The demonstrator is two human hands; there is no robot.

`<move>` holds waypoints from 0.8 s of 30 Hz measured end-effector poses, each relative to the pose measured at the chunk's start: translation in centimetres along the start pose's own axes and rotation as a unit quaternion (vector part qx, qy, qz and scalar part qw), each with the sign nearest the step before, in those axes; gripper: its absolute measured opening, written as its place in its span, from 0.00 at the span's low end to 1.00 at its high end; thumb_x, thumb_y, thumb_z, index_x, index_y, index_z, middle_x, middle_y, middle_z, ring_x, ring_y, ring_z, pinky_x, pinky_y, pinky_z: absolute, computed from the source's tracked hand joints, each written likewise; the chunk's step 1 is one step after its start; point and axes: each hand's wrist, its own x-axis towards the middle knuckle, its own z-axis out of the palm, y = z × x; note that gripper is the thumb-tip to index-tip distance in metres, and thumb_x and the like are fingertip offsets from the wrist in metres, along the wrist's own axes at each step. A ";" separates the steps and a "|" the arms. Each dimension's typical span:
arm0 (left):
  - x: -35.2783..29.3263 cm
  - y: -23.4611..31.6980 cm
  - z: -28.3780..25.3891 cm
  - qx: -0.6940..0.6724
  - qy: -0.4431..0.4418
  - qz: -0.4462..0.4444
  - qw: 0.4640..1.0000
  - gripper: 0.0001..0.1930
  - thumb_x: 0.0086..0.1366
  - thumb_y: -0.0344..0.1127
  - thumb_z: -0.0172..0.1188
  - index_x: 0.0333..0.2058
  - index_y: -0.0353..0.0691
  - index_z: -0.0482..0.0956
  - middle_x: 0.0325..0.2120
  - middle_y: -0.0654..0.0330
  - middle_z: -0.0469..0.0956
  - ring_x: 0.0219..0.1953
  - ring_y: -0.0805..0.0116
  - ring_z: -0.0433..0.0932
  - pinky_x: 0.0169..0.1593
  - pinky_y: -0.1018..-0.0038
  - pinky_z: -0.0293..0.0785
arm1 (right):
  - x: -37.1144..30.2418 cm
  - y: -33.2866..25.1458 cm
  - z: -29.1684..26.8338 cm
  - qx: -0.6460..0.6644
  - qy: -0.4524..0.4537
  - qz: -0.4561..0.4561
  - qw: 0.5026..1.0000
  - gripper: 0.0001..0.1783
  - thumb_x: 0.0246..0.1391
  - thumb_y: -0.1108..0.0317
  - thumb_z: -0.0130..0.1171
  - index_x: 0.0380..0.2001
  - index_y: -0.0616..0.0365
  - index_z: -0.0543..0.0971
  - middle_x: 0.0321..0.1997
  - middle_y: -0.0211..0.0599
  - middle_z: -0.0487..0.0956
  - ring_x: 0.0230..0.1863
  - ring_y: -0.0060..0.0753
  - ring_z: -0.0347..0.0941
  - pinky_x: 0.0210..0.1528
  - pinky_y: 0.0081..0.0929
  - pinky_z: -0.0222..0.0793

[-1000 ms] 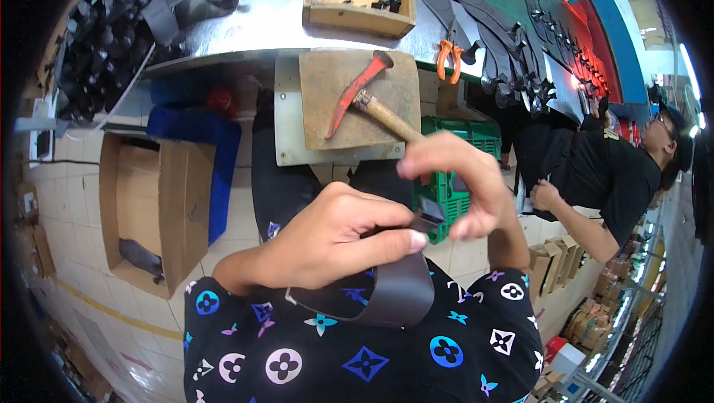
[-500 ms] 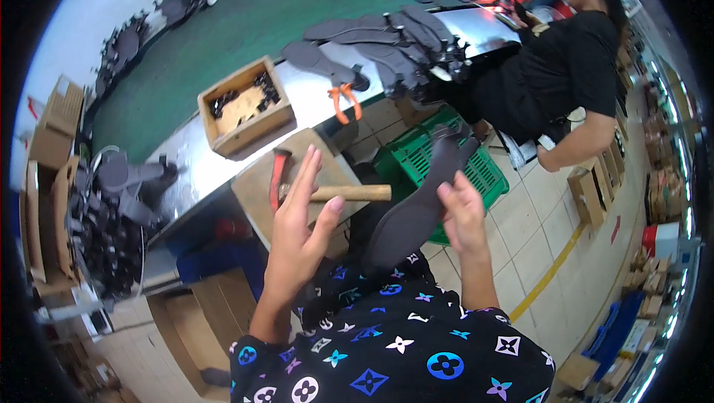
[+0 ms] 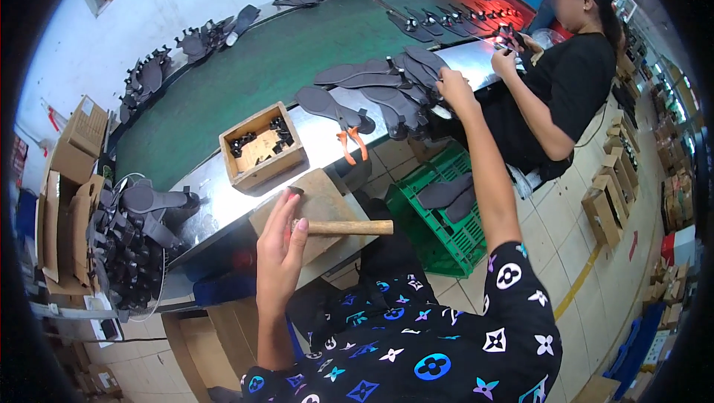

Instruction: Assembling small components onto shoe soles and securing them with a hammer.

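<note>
My left hand (image 3: 281,250) is raised over the wooden board (image 3: 327,187), its fingers stretched out, beside the wooden handle of a hammer (image 3: 353,227). Those fingers hide most of the hammer's head. My right arm reaches far forward, and my right hand (image 3: 457,92) is at the right end of a pile of dark grey sandal soles (image 3: 383,101), its bent fingers at the edge of one sole (image 3: 422,62). Below that arm, dark soles (image 3: 446,196) lie in a green plastic crate (image 3: 416,243) on the floor.
A wooden box (image 3: 262,146) of small black parts and orange-handled pliers (image 3: 349,142) are on the metal bench edge. Behind runs a green belt (image 3: 245,79) edged with more soles. A co-worker (image 3: 569,83) in black handles something at right. Another heap of soles (image 3: 137,235) stands left.
My right hand has let go of the sole it held and moved forward to the pile. Soles now lie in the crate. My left hand remains by the hammer; the whole view has shifted.
</note>
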 end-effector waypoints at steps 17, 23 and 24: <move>0.5 -1.1 -3.2 0.155 0.322 0.081 0.930 0.13 0.72 0.28 0.54 0.53 0.32 0.70 0.38 0.60 0.80 0.35 0.68 0.79 0.43 0.76 0.76 | -23.2 -27.5 -5.0 0.419 0.140 -0.345 0.828 0.35 0.60 0.46 0.61 0.58 0.61 0.69 0.62 0.53 0.70 0.52 0.45 0.76 0.53 0.41 0.72; -3.1 -1.3 -2.9 -0.235 0.245 -0.064 0.938 0.18 0.72 0.32 0.58 0.57 0.35 0.70 0.42 0.59 0.80 0.36 0.75 0.78 0.42 0.78 0.76 | -29.2 -18.9 2.3 0.160 -0.145 -0.205 0.955 0.31 0.50 0.55 0.68 0.56 0.49 0.71 0.49 0.46 0.72 0.41 0.55 0.78 0.36 0.50 0.74; -2.9 -2.7 -1.9 -0.259 0.231 -0.071 0.935 0.21 0.71 0.32 0.58 0.59 0.33 0.68 0.45 0.57 0.79 0.40 0.72 0.78 0.46 0.75 0.75 | -29.6 -15.9 3.3 0.142 -0.154 -0.192 0.959 0.25 0.49 0.60 0.68 0.51 0.50 0.74 0.41 0.43 0.75 0.38 0.53 0.79 0.32 0.49 0.74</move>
